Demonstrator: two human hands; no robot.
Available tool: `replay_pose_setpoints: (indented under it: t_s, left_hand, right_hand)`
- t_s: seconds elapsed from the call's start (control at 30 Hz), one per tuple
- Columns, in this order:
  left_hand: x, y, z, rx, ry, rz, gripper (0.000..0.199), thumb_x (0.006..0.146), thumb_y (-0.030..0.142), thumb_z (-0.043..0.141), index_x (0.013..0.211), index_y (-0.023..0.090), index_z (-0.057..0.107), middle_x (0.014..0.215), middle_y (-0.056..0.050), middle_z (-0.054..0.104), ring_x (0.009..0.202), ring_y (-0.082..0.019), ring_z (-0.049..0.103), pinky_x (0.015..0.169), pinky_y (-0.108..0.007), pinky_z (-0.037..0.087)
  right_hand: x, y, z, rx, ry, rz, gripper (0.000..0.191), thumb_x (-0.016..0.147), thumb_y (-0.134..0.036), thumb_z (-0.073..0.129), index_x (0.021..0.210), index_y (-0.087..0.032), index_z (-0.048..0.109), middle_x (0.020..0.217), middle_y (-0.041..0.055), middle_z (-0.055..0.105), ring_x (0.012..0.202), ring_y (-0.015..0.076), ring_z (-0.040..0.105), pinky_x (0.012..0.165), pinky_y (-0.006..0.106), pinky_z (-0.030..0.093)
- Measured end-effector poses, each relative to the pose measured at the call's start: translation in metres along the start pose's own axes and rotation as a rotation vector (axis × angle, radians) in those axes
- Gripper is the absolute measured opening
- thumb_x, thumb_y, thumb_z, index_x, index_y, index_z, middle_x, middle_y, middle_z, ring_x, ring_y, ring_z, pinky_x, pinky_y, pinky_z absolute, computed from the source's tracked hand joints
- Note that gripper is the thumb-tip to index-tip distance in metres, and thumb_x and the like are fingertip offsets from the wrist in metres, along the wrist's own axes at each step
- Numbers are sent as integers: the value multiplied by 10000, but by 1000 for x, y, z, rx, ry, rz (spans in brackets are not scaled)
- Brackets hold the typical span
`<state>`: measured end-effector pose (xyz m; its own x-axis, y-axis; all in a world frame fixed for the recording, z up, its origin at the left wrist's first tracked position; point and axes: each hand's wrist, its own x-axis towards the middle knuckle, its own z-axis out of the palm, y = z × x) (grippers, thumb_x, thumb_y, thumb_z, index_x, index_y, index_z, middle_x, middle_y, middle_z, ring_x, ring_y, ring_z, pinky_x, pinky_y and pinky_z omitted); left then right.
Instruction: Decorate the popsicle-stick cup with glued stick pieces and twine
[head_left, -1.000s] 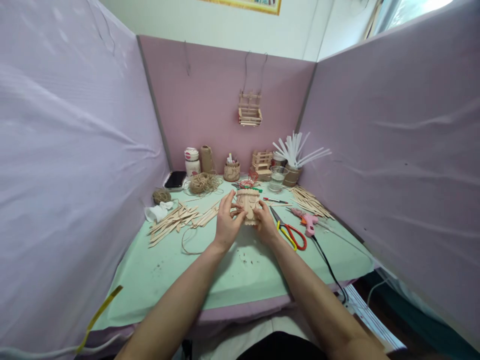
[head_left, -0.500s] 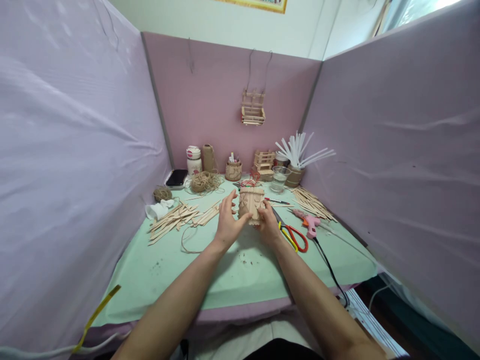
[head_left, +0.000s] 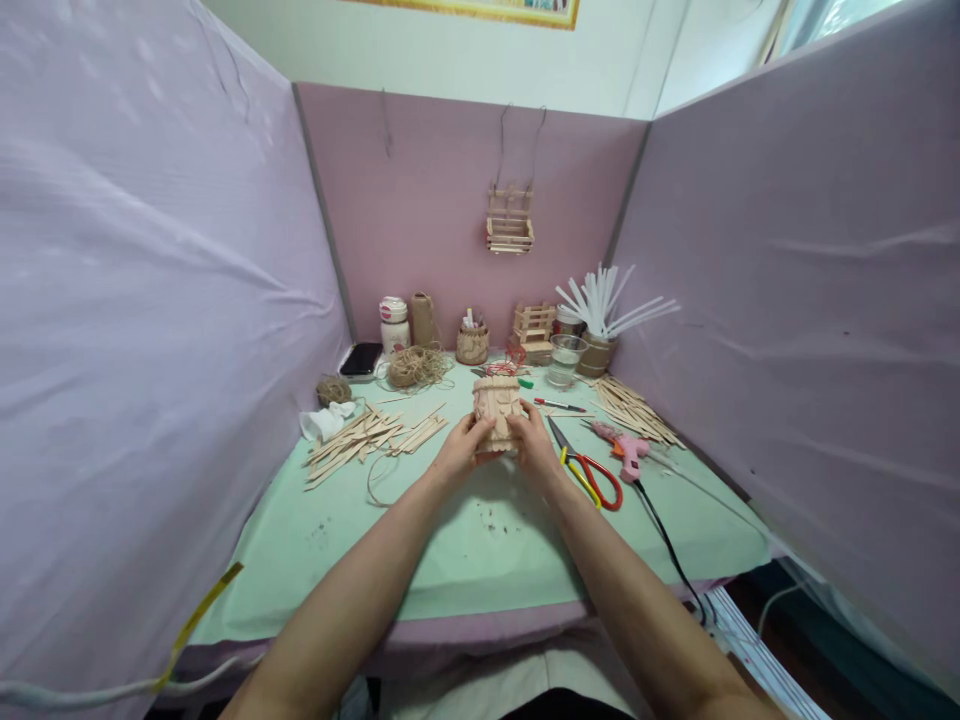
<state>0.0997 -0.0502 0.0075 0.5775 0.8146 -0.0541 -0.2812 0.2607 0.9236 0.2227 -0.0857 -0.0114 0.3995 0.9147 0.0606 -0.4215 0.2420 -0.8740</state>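
Observation:
A small pale wooden piece, built of sticks with a ribbed band near its top, is held upright over the middle of the table. My left hand grips its lower left side, thumb across the front. On the lower right side my right hand closes round it, its thumb also on the front face. The fingers behind the piece are mostly hidden. Scissors with red and yellow handles lie just right of my right hand, near a red and black pen.
Loose wooden sticks lie left, more sticks right. A pink glue gun with a black cord rests at the right. Behind stand a glass bowl, a twine pile, a white jar and a pot of white glue sticks.
My left hand has closed onto the wooden piece, its fingers spread beside it before. The piece has turned slightly, and the camera view has shifted a little.

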Motion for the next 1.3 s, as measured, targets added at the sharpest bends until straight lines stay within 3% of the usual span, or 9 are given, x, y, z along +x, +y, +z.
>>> replay_pose_setpoints:
  t_s: [0.17,0.3,0.47,0.63,0.97,1.3]
  left_hand:
    - [4,1,-7,-33,13,-10,401,740,420,705,1043,184,588,1059,-93,689,910,-212,667,731,-335,564]
    - [2,3,-8,-16,-13,-14,397,748,449,703,1020,180,600,1065,-94,685,928,-202,659,757,-328,554]
    - [4,0,-10,-2,-49,17,397,741,447,716,1011,176,607,1111,-96,658,993,-203,631,788,-332,542]
    - [5,-2,-9,4,-56,26,377,741,421,726,992,174,592,1097,-81,648,922,-168,633,761,-301,544]
    - [6,-3,-12,-58,-117,-72,416,733,367,744,1063,144,624,1073,-115,673,883,-181,635,680,-238,501]
    - [16,-16,-26,-236,-117,-141,363,713,328,771,997,140,645,850,-68,672,670,-139,583,550,-231,415]
  right_hand:
    - [2,-3,-5,19,-69,44,472,688,-391,678,1114,-265,521,891,12,693,819,189,658,670,288,502]
    - [-1,-7,-9,42,-112,69,489,659,-342,714,1106,-282,526,942,17,689,840,184,662,682,290,510]
    - [-3,-8,-10,74,-84,62,568,608,-281,744,1118,-276,492,965,13,696,875,207,664,734,309,514]
    - [-5,-9,-9,65,-61,62,600,601,-278,741,1140,-268,476,993,12,694,871,215,658,694,298,508]
    - [-10,-13,-9,-19,-74,110,662,634,-332,696,1242,-233,452,912,10,691,806,201,649,636,269,476]
    - [-10,-7,-6,-54,-104,81,583,664,-348,671,1203,-243,476,1048,39,690,943,231,652,816,351,503]
